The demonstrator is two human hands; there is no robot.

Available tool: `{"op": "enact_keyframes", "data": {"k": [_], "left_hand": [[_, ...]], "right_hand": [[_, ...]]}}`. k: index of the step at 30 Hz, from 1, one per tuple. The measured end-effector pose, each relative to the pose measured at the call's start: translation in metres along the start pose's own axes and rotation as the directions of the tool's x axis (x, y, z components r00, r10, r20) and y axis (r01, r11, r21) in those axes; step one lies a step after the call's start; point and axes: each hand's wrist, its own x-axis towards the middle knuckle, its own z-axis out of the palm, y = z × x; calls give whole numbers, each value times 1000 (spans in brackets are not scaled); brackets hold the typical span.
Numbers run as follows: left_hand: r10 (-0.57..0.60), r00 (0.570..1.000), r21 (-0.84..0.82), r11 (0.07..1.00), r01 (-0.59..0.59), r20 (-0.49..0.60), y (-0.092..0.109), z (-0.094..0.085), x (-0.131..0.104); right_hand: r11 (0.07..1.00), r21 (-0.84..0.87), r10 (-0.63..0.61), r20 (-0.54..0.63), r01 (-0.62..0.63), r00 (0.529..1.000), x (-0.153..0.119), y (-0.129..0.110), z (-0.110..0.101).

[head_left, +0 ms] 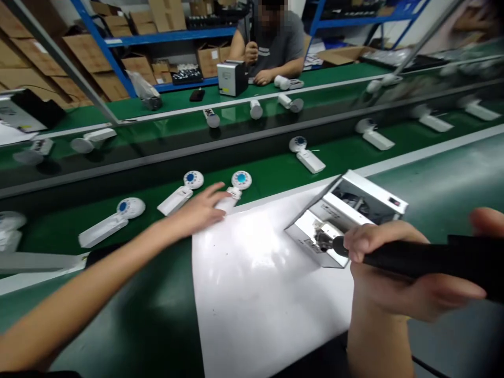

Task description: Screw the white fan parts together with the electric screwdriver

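Observation:
My right hand point(394, 262) is wrapped round a black electric screwdriver point(409, 259). The driver's tip meets the front of a white-and-black screw feeder point(356, 202), at its metal pick-up part. My left hand point(200, 209) stretches out over the belt's near edge, its fingers apart. Its fingertips are at the body of a white device with a round head and blue centre point(241, 180); whether they touch it is unclear. Just left of it lies a similar white device point(175, 199), and further left another white device point(108, 228).
A white sheet point(252, 294) covers part of the green bench. More white devices point(311, 160) lie along the green belt point(268, 181). Across the line sits a person in a grey shirt point(275, 47), behind another screw feeder point(232, 79). Blue shelves point(169, 35) hold cardboard boxes.

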Motion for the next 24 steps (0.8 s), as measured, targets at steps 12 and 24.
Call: {"op": "enact_keyframes", "data": {"k": [12, 24], "left_hand": [[141, 971, -31, 990, -138, 195, -8, -33, 146], [-105, 991, -74, 991, 110, 78, 34, 75, 275]], "right_hand": [[994, -62, -96, -50, 92, 994, 7, -7, 12], [969, 173, 150, 169, -179, 974, -24, 4, 25]]}}
